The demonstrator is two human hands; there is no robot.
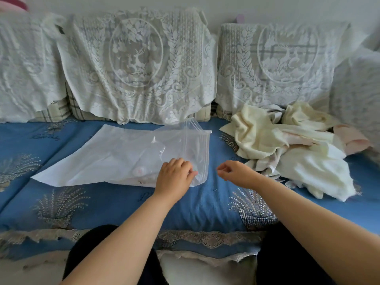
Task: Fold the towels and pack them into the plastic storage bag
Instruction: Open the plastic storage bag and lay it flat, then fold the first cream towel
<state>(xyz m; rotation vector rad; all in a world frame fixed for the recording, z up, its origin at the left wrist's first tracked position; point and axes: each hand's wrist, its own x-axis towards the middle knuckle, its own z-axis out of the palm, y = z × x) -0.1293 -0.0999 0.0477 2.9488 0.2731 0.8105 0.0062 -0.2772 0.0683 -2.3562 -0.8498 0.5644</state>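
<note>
Closest to me are my dark-clothed knees (pixel 98 254), pressed up to the lace-trimmed front edge of the sofa seat (pixel 107 204), which wears a blue patterned cover. From there my 2 bare forearms stretch out over the seat. My left hand (pixel 174 175) lies on the near right corner of the bag (pixel 115 153), its fingers (pixel 190 168) curled down and pinching the plastic beside the zip strip. My right hand (pixel 236 172) hangs just to the right of that corner, clear of the bag, fingers loosely curled with thumb and forefinger nearly meeting, and nothing in them that I can make out. The bag lies flat on the seat, its zip end to the right, partly lifted open. The towels (pixel 287 149) sit in a rumpled cream heap on the seat to the right, none folded. Lace covers (pixel 139 64) drape the back cushions.
</note>
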